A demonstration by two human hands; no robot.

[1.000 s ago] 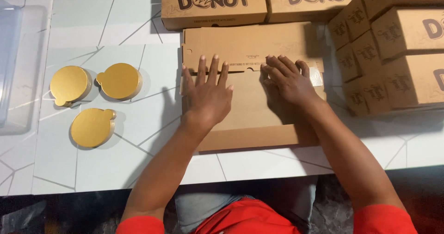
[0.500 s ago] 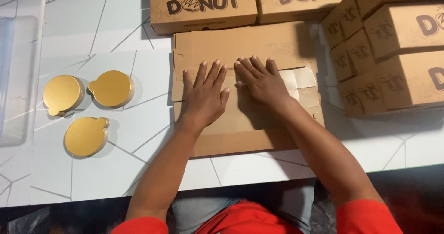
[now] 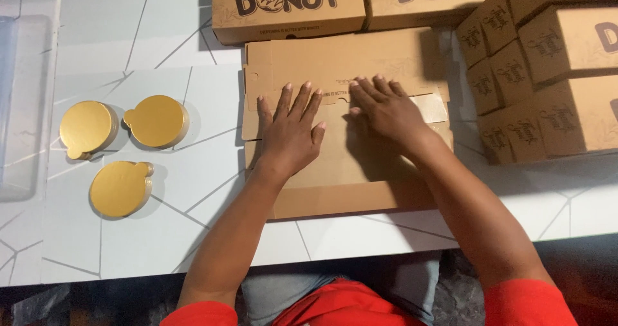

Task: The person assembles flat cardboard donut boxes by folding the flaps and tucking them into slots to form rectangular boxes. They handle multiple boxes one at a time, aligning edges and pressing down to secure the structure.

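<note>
Both hands lie flat and open on the flat cardboard box blank [image 3: 341,171], left hand [image 3: 290,136] at 9 o'clock of right hand [image 3: 386,113]; its long axis runs 9-to-3.

Your left hand [image 3: 291,133] and right hand [image 3: 385,112], both flat on the unfolded cardboard box [image 3: 344,123], have drawn closer together since a second ago; your right hand has slid leftward across the box's fold.
</note>
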